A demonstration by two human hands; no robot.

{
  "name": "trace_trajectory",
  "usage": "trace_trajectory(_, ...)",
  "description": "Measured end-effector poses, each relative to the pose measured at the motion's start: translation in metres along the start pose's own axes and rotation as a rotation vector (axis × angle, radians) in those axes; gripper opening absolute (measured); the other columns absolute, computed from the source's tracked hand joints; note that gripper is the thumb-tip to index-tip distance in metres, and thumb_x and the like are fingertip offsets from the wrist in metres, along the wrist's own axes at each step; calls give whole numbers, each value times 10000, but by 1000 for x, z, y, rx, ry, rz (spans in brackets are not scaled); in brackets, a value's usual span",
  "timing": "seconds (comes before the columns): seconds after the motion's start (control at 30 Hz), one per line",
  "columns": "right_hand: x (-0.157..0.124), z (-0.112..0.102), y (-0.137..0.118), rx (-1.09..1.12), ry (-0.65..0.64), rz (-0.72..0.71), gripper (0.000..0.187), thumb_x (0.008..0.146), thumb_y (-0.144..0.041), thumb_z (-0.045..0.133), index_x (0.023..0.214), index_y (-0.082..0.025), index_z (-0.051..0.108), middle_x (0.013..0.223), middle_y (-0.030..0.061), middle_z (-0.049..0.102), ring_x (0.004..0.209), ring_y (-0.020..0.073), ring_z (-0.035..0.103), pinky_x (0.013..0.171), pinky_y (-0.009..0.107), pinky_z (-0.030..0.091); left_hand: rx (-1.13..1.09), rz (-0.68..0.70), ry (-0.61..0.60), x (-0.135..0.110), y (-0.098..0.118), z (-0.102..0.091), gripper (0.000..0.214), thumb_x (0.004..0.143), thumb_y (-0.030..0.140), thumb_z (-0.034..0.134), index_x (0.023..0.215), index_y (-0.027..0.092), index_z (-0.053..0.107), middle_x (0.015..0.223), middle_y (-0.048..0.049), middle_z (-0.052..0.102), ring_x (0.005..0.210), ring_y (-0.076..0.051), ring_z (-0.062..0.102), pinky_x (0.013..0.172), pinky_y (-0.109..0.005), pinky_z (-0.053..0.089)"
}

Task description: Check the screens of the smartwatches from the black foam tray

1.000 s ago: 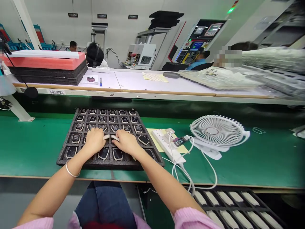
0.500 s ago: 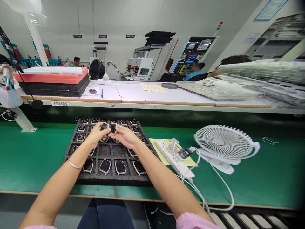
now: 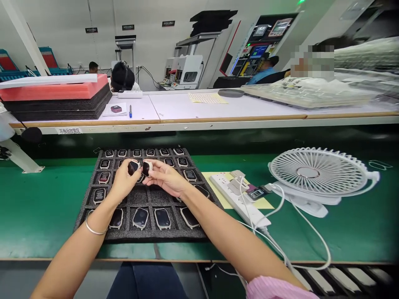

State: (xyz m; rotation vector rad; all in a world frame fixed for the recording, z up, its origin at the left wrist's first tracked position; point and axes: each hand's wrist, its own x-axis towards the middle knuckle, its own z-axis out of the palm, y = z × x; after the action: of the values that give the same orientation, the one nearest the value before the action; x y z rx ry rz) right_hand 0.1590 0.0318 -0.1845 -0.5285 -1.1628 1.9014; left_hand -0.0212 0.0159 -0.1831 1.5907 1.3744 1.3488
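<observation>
I'm remotely clamping one watch (image 3: 133, 167) between the fingers of my left hand (image 3: 125, 181), another watch (image 3: 146, 168) in those of my right hand (image 3: 166, 178), above the foam tray (image 3: 137, 199); edge-on a second ago, both are now facing me, viewable.

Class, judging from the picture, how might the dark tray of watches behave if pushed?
The dark tray would probably slide rather than tip, being broad and low. Its speckled, foam-like look suggests some give. The seated watches would likely ride along, boxed in by compartment walls.
</observation>
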Motion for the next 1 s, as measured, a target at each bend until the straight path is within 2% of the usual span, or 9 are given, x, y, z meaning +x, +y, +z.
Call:
trace_trajectory(0.27, 5, -3, 5, 26, -43, -11, 544, 747, -316, 856, 1222, -191, 621, 840, 20, 748, 724, 147, 740, 679, 249, 584, 12, -3, 26, -3, -3, 3, 271, 764, 259, 639, 1023, 189, 602, 963, -43, 692, 896, -193, 639, 862, -337, 474)
trace_trajectory(0.43, 8, -6, 5, 21, -34, -37, 561, 734, -298, 863, 1240, -216, 634, 1001, 38, 757, 715, 133, 725, 660, 248, 573, 28, 16, 66, -3, -5, 2, 409, 736, 197, 634, 1141, 196, 585, 1127, -68, 682, 1013, -208, 638, 951, -359, 458)
trace_trajectory(0.53, 8, -6, 5, 24, -35, -24, 572, 719, -306, 874, 1233, -212, 641, 1080, 57, 750, 710, 130, 720, 681, 261, 575, 31, 19, 70, -4, -4, 1, 409, 729, 187, 623, 1135, 211, 589, 1082, -45, 681, 977, -199, 631, 919, -342, 464)
trace_trajectory(0.7, 7, -6, 5, 34, -28, -4, 581, 702, -313, 884, 1217, -196, 644, 1066, 70, 757, 691, 128, 707, 661, 259, 564, 23, -13, 82, -6, -1, 2, 358, 720, 181, 595, 1077, 204, 584, 971, -23, 665, 888, -178, 611, 839, -312, 465)
trace_trajectory(1.0, 5, -6, 9, 39, -29, 19, 551, 719, -321, 865, 1212, -211, 645, 1090, 63, 737, 666, 115, 672, 634, 253, 527, 15, -42, 71, -9, 1, -1, 338, 756, 190, 576, 1093, 202, 589, 988, -17, 661, 856, -159, 602, 769, -274, 463)
